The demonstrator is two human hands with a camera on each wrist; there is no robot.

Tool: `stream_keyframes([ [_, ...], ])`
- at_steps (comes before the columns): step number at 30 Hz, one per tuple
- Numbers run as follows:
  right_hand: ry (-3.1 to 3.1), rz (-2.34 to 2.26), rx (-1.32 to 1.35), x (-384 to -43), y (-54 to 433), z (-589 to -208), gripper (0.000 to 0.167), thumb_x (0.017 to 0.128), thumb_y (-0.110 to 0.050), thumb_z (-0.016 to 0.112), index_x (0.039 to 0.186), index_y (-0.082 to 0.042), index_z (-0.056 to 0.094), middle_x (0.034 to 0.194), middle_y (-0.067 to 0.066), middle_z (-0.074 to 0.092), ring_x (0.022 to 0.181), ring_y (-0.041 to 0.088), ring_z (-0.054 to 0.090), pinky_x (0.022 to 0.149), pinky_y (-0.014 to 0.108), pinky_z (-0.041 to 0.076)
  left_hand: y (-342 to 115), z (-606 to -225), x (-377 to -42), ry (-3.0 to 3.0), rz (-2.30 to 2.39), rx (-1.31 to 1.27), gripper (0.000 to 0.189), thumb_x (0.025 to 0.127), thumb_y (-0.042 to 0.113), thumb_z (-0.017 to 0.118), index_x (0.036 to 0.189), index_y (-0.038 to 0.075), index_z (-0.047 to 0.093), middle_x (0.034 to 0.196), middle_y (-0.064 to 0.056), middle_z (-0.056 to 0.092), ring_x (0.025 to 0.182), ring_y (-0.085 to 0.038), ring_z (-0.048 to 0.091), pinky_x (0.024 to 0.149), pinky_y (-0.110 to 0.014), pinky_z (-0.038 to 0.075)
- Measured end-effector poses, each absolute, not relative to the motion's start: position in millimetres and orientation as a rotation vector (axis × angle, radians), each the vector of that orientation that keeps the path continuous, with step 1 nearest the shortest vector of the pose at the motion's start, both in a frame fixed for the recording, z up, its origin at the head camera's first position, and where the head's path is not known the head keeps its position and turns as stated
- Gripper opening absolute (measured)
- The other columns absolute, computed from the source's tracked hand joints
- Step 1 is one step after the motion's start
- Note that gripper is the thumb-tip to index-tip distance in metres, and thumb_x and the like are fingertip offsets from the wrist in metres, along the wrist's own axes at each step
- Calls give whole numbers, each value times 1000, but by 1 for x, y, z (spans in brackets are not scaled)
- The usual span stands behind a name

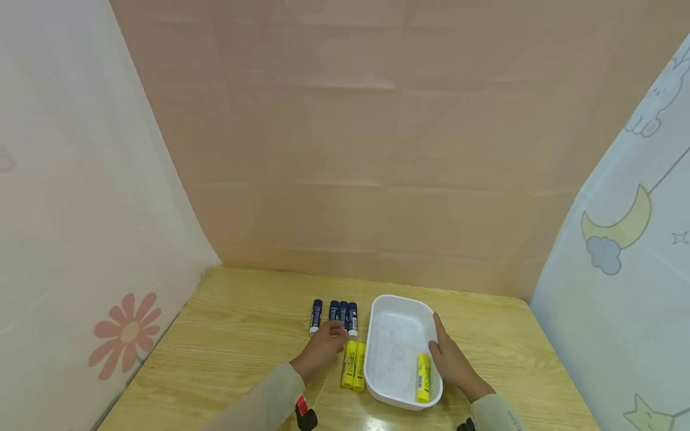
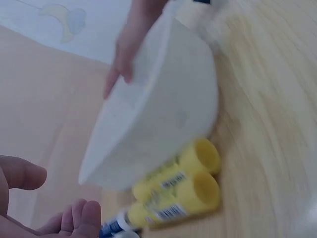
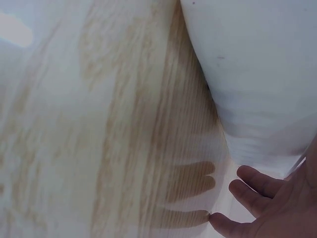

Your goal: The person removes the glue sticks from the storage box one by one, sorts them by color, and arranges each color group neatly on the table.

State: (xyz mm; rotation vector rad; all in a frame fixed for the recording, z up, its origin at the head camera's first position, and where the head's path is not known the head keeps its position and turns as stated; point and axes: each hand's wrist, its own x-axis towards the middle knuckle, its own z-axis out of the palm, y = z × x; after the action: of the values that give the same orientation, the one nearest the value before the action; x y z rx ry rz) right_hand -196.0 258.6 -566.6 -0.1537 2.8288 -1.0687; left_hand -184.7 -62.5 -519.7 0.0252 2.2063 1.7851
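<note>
My left hand [image 1: 323, 344] is over the table, just nearer than the blue glue sticks [image 1: 343, 311] and beside the yellow ones. In the left wrist view, its thumb and fingers [image 2: 89, 218] are apart, with nothing between them. Two yellow glue sticks [image 1: 349, 363] lie side by side along the left wall of a white plastic tray [image 1: 396, 317]. Inside the tray, at its near right, lies a third yellow glue stick [image 1: 423, 378]. My right hand [image 1: 453, 359] holds the tray's right rim, thumb over the edge and fingers [image 3: 252, 196] along the outer wall.
One blue glue stick [image 1: 315, 317] lies slightly left of the other blue ones. A wooden table [image 1: 237, 335] carries everything. A brown sheet [image 1: 350, 149] hangs behind it, with printed white sheets at the left and right.
</note>
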Motion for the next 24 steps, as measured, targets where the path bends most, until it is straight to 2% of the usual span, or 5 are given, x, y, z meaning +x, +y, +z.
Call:
stream_keyframes([
  [7, 2844, -1067, -174, -196, 259, -570, 66, 104, -11, 34, 154, -6, -9, 159, 23, 3, 142, 42, 14, 113, 56, 16, -47, -490, -178, 2007, 1895, 92, 54, 99, 28, 57, 140, -3, 42, 128, -16, 53, 117, -36, 55, 100, -48, 46],
  [15, 2858, -1076, -192, -197, 260, -570, 67, 104, -10, 34, 154, -6, -10, 159, 23, 4, 142, 42, 13, 113, 56, 16, -18, -473, -170, 1802, 1939, 151, 47, 98, 20, 58, 138, -2, 46, 130, -12, 53, 115, -26, 57, 96, -37, 50],
  [18, 2856, -1081, -189, -197, 260, -571, 67, 104, -10, 35, 155, -6, -9, 159, 23, 4, 142, 42, 14, 113, 55, 17, -7, -473, -168, 1758, 1942, 139, 45, 97, 18, 58, 136, -2, 47, 128, -12, 55, 112, -24, 58, 96, -37, 50],
  [24, 2872, -1101, -200, -196, 260, -572, 67, 103, -9, 38, 155, -2, -4, 158, 24, 10, 141, 42, 19, 112, 56, 19, 15, -478, -166, 1661, 1957, 83, 41, 98, 17, 56, 133, -3, 51, 125, -12, 56, 116, -28, 55, 99, -41, 48],
])
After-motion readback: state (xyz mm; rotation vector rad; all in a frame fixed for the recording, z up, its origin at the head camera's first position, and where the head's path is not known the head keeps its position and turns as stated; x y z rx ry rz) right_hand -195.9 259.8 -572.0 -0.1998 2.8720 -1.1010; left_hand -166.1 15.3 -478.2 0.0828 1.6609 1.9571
